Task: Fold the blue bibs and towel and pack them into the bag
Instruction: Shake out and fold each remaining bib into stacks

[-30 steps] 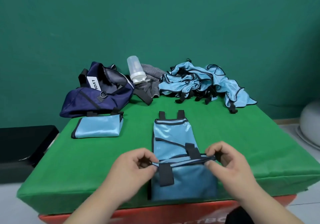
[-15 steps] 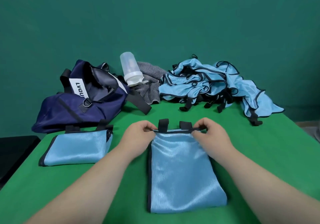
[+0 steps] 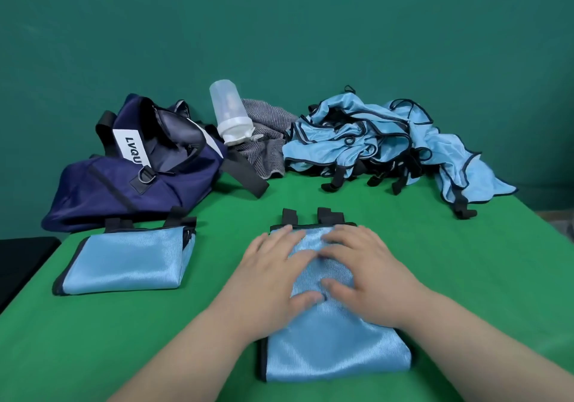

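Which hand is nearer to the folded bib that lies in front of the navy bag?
Left. The left hand lies right of that folded bib; the right hand lies farther right.

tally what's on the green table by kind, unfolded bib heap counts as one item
Folded blue bibs: 2
Heap of unfolded blue bibs: 1 (bibs inside can't be counted)
Navy bag: 1
Grey towel: 1
Clear bottle: 1
Total: 6

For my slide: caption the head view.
Left hand and right hand press a folded blue bib flat on the green table.
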Motion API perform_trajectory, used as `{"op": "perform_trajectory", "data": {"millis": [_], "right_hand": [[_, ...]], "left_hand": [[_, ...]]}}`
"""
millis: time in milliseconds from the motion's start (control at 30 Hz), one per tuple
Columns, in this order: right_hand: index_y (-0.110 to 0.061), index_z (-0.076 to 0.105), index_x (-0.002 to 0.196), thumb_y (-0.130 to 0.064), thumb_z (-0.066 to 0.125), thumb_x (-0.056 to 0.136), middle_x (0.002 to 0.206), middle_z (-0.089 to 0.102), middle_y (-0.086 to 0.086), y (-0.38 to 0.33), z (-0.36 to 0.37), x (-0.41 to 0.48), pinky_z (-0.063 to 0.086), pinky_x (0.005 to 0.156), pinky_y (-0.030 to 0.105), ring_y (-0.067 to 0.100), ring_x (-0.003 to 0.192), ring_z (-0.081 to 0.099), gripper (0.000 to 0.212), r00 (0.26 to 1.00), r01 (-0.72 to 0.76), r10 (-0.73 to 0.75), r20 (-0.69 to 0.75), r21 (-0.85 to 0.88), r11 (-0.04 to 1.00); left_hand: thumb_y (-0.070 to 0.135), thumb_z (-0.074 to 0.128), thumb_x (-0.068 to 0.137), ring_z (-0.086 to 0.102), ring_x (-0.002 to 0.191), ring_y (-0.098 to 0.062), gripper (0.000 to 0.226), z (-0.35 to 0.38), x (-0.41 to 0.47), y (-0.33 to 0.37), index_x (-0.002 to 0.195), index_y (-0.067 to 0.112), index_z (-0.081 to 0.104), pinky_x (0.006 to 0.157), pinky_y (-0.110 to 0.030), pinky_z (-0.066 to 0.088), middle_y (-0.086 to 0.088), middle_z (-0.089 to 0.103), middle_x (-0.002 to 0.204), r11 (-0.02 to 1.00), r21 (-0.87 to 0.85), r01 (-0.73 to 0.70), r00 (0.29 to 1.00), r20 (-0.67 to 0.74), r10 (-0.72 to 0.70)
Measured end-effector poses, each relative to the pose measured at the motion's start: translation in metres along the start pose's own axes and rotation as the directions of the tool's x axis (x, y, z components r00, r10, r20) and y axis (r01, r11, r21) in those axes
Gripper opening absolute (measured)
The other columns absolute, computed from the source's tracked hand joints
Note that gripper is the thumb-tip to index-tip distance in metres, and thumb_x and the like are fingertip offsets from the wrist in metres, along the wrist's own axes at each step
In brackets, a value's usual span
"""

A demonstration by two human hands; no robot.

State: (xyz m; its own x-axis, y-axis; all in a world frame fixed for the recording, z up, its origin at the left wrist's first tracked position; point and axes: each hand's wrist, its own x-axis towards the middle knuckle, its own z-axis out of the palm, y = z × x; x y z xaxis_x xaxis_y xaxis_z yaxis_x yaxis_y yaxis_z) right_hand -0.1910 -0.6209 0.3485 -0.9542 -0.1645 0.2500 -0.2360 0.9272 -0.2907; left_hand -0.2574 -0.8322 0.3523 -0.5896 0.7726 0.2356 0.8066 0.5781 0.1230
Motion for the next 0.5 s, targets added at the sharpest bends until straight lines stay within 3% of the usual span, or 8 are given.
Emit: {"op": "perform_trajectory", "data": {"millis": [67,133,267,500], "right_hand": [[-0.032,0.043,0.146,-0.068,0.036,0.086,0.161,0.023,-0.013,0.007,-0.002,0.003,0.0,0.125,0.044,0.009,0.152,0.006,0.07,0.989,-0.017,0.029,0.145,-0.086,0.996],[-0.036,0.025,0.154,-0.072,0.029,0.086,0.165,0.004,-0.016,0.015,-0.004,0.006,-0.006,0.124,0.042,0.008,0.152,-0.01,0.078,0.976,0.002,0.028,0.214,-0.137,0.991],[-0.033,0.004,0.159,-0.079,0.024,0.078,0.165,-0.01,-0.013,0.023,-0.009,0.013,-0.001,0.125,0.038,0.006,0.151,-0.012,0.095,0.95,-0.05,0.086,0.299,-0.127,0.991],[-0.029,-0.004,0.159,-0.08,0.022,0.077,0.167,-0.004,-0.005,0.022,-0.005,0.01,-0.006,0.124,0.036,0.008,0.153,-0.007,0.101,0.952,-0.041,0.089,0.293,-0.165,0.985]], "left_hand": [[0.084,0.027,0.08,-0.01,0.15,-0.005,0.089,0.003,0.003,-0.005,0.154,0.034,0.025,0.124,-0.045,0.001,0.012,0.006,0.166,0.999,0.003,0.055,0.981,0.189,-0.054],[0.093,0.021,0.07,-0.025,0.145,0.0,0.106,0.005,0.004,-0.007,0.158,0.034,0.008,0.124,-0.045,-0.005,0.017,-0.013,0.164,0.995,-0.008,0.099,0.957,0.276,-0.093],[0.09,0.036,0.074,-0.027,0.147,-0.008,0.107,0.005,0.01,-0.012,0.157,0.036,-0.006,0.123,-0.045,-0.007,0.017,-0.025,0.161,0.991,-0.019,0.131,0.938,0.326,-0.118],[0.092,0.039,0.068,-0.014,0.151,-0.01,0.114,0.006,0.009,-0.015,0.157,0.037,-0.006,0.123,-0.044,-0.005,0.013,-0.014,0.164,0.993,0.006,0.118,0.944,0.311,-0.114]]}}
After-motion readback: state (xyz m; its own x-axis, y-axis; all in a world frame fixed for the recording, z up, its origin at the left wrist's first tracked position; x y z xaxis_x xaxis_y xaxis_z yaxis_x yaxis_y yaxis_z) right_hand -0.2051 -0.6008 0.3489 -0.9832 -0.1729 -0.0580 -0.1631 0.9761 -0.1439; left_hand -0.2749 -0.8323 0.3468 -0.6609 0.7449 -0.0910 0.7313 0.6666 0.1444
